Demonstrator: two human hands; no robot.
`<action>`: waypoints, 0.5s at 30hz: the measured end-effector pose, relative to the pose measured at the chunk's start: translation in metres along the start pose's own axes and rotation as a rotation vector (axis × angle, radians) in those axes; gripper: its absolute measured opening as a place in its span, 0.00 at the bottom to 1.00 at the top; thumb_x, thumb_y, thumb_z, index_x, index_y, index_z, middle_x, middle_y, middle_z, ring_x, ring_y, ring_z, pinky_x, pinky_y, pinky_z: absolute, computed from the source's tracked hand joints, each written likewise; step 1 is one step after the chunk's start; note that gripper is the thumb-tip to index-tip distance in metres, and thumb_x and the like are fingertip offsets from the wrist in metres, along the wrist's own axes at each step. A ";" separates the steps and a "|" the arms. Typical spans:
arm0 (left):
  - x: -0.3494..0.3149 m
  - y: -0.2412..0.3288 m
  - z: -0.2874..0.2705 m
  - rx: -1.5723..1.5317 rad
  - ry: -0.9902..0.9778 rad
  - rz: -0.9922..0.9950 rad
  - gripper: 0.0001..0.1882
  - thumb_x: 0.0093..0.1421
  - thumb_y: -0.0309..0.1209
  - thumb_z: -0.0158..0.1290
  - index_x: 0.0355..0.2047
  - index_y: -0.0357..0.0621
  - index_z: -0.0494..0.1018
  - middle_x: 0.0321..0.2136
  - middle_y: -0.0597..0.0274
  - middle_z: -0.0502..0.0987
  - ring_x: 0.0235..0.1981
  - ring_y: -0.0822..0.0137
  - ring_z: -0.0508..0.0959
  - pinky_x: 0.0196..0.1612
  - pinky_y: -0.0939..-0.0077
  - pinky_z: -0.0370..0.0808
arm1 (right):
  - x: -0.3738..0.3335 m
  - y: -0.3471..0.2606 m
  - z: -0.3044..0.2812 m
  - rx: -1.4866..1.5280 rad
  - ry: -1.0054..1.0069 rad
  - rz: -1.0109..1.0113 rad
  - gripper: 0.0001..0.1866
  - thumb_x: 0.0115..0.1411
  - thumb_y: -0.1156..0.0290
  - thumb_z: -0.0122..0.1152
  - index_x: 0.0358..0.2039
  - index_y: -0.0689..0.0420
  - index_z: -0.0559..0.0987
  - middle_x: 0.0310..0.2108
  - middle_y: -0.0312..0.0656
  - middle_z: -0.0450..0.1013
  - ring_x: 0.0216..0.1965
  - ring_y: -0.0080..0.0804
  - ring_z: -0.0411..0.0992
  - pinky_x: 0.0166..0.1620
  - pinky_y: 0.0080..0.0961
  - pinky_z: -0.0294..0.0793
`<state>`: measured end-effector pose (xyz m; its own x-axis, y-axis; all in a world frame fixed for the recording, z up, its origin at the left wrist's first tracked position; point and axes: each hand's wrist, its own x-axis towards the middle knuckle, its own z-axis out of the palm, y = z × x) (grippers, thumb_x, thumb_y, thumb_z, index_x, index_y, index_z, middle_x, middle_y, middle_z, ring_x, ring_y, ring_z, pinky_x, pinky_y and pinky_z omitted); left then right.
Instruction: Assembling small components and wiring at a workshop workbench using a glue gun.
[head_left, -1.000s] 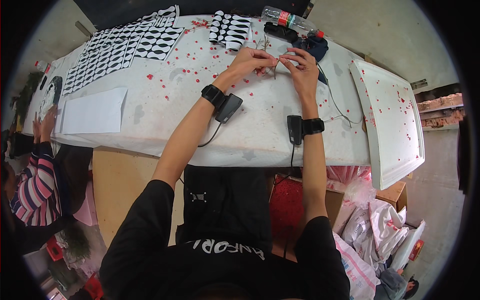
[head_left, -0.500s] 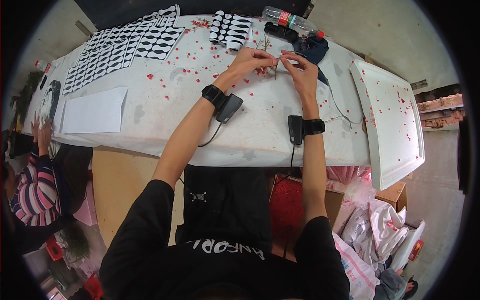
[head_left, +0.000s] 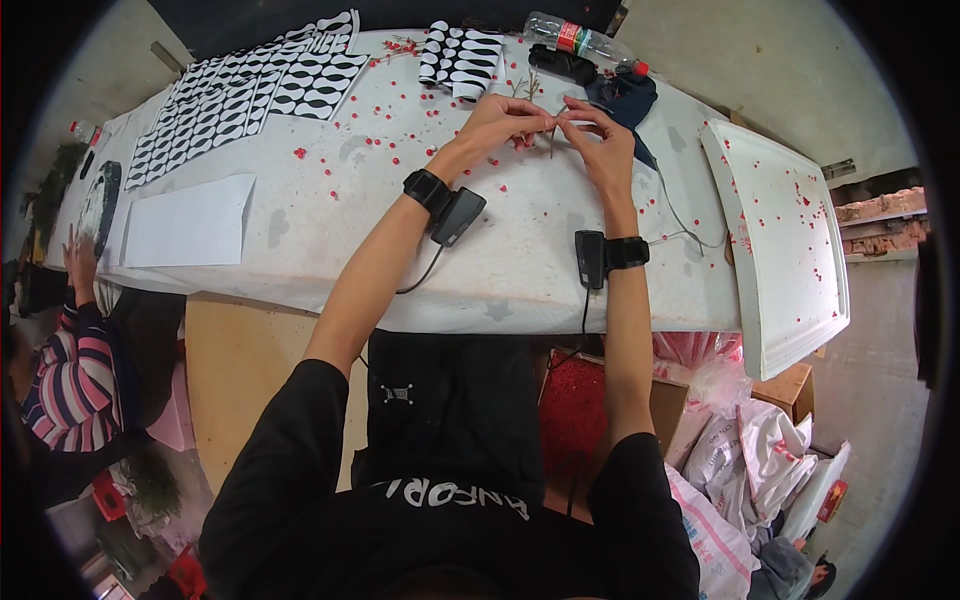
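Note:
My left hand (head_left: 502,122) pinches a thin brownish-green artificial sprig (head_left: 531,88) between thumb and forefinger. Its fine leafy tips stick up beyond the hand, and a bare bit of stem points down below the fingers. Close on the right, the fingertips of my right hand (head_left: 602,146) are pressed together at the same stem, almost touching the left ones. Whatever small piece sits between them is too tiny to make out. Small red beads like berries (head_left: 396,161) lie scattered on the white-covered table (head_left: 400,290) around both hands. Black wrist straps with small boxes sit on both wrists.
Black-and-white patterned sheets (head_left: 215,115) and a folded patterned piece (head_left: 460,58) lie at the back. A plastic bottle (head_left: 590,42) and dark cloth (head_left: 625,98) stand near the right hand. A white tray (head_left: 775,300) leans at right. A striped-sleeved person (head_left: 75,385) works at left.
My right hand has shifted slightly, its fingertips turning a little at the stem. The left hand stays nearly still. The other person's hands have moved a little at the left.

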<state>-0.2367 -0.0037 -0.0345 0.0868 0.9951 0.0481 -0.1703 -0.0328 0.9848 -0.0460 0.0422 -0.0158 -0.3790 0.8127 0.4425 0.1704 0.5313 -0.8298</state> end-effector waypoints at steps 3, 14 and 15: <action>0.001 -0.001 -0.001 -0.005 0.003 -0.003 0.11 0.59 0.32 0.60 0.38 0.38 0.80 0.29 0.65 0.81 0.22 0.79 0.75 0.23 0.85 0.69 | 0.000 0.000 0.001 -0.023 0.028 -0.037 0.10 0.51 0.71 0.69 0.35 0.59 0.85 0.47 0.43 0.78 0.44 0.29 0.76 0.47 0.24 0.74; 0.001 0.000 -0.002 0.015 -0.004 -0.023 0.11 0.58 0.32 0.61 0.38 0.38 0.79 0.30 0.64 0.81 0.24 0.78 0.76 0.23 0.85 0.70 | 0.000 0.001 0.001 0.130 -0.040 0.032 0.09 0.56 0.77 0.66 0.37 0.66 0.82 0.51 0.51 0.74 0.46 0.29 0.76 0.51 0.23 0.75; 0.000 0.000 -0.001 0.015 -0.003 -0.023 0.11 0.58 0.32 0.61 0.38 0.38 0.79 0.30 0.64 0.81 0.24 0.78 0.76 0.23 0.85 0.70 | 0.000 0.001 0.001 0.131 -0.041 0.032 0.09 0.56 0.77 0.66 0.37 0.66 0.82 0.51 0.51 0.74 0.46 0.29 0.76 0.51 0.23 0.75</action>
<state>-0.2381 -0.0031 -0.0348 0.0939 0.9952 0.0264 -0.1538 -0.0117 0.9880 -0.0469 0.0419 -0.0171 -0.4123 0.8170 0.4031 0.0643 0.4674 -0.8817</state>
